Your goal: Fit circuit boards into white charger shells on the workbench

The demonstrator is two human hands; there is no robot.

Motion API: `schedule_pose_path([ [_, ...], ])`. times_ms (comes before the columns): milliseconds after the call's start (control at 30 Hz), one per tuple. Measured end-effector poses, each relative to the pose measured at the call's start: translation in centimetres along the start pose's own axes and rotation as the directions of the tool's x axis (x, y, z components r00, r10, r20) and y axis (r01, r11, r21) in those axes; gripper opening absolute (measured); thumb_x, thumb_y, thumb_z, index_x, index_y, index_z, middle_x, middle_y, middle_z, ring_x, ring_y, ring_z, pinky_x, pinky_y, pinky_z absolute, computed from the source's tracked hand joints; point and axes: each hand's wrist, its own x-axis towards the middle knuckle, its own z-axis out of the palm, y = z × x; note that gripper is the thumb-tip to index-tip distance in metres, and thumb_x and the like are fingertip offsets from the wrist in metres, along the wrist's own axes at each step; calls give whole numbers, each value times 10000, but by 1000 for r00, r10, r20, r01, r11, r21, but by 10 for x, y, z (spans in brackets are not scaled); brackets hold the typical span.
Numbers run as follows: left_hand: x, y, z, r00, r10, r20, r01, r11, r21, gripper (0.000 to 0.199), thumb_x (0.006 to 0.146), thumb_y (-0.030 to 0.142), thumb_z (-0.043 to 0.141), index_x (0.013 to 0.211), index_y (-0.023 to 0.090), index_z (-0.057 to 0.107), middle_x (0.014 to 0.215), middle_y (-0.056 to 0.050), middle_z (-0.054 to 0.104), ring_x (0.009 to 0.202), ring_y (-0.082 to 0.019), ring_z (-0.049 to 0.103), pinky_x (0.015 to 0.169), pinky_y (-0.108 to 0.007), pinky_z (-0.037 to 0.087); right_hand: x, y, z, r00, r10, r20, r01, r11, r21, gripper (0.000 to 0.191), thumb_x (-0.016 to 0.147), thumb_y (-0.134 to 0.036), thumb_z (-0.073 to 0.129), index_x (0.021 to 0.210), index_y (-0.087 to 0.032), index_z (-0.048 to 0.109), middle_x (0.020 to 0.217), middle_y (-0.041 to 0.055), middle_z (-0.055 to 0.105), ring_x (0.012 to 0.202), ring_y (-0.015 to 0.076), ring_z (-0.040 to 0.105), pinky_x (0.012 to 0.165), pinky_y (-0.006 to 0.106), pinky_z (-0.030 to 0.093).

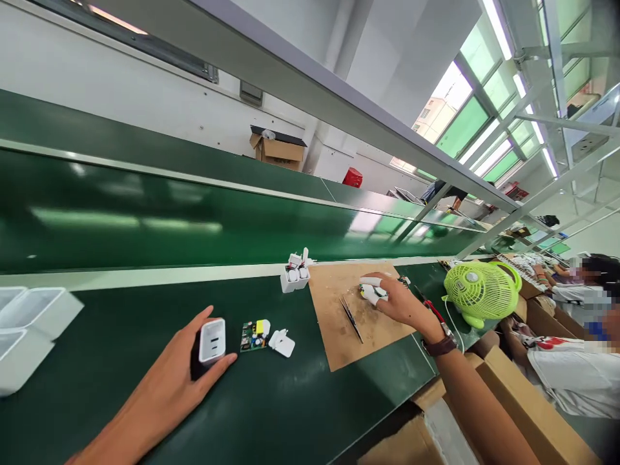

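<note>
My left hand (186,368) is curved around a white rectangular housing (212,341) with two slots, standing on the green bench. Just right of it lie a circuit board (254,336) with a yellow component and a white plug-like piece (281,343). My right hand (394,298), with white covers on its fingertips, closes on a small item at the upper part of the brown board (334,310); the fingers partly hide that item. Black tweezers (351,319) rest on the brown board. A small white box (294,278) filled with white parts stands at the board's left corner.
White bins (36,329) stand at the far left. A green fan (479,290) is at the right, beside red-handled pliers (433,309). Open cardboard boxes (527,400) sit along the bench's near right edge. Other people (571,361) sit farther right. A shelf runs overhead.
</note>
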Motion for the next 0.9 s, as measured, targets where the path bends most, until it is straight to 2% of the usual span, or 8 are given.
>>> schedule_pose_path([
  [100,0,3,-2,999,-26,34,27,999,-24,826,875,649,595,1541,214,372,1322,-130,675,1143,-342,704,877,-443,616,12,-53,38,977,-208,52,205,977,56,387,1008,-319,594,1389,-247,597,1408,124,633,1294,292,616,1091,480,524],
  [200,-1,6,-6,999,14,30,-12,999,-49,792,895,590,611,1542,211,356,1345,-128,653,1195,-331,676,966,-464,589,30,-97,81,928,-365,76,359,930,85,545,967,-415,682,1435,-186,524,1412,167,617,1304,317,598,1086,489,524],
  [267,-3,7,-8,999,40,22,-39,997,-67,782,899,551,631,1545,219,342,1344,-122,646,1189,-316,674,991,-467,577,42,-116,105,914,-396,91,390,918,76,677,919,-449,737,1458,-131,479,1428,209,588,1297,351,587,1069,515,526],
  [367,-4,5,-9,998,53,14,-52,994,-93,797,890,502,668,1557,242,318,1341,-114,634,1134,-295,687,981,-467,579,58,-126,131,905,-400,143,398,916,39,682,887,-318,743,1456,-68,462,1362,244,603,1255,376,590,1019,539,541],
  [533,-4,1,-8,997,77,18,-74,989,-130,821,882,431,702,1574,283,286,1358,-112,605,1151,-297,665,974,-485,578,70,-121,142,927,-366,81,356,927,113,614,817,-145,666,1411,-129,509,1148,142,669,1070,292,645,943,470,575],
  [733,-5,6,-16,990,129,65,-112,970,-214,862,896,349,685,1609,301,203,1523,-139,495,1365,-326,547,1112,-547,495,79,-128,142,949,-289,-127,315,867,386,563,830,-118,593,1378,-212,499,1245,111,611,1061,217,658,894,377,604],
  [833,-6,10,-20,984,137,118,-102,959,-263,825,917,252,612,1617,318,180,1567,-123,466,1416,-303,510,1159,-527,458,79,-129,146,940,-281,-196,338,854,397,573,843,-112,586,1396,-223,483,1273,120,592,1075,223,656,892,385,615],
  [900,-5,11,-19,989,108,97,-77,957,-281,787,928,246,594,1608,324,205,1517,-111,514,1373,-280,549,1145,-499,472,77,-127,149,924,-290,-250,366,862,351,597,847,-106,586,1420,-226,469,1281,130,586,1132,251,637,944,433,604],
])
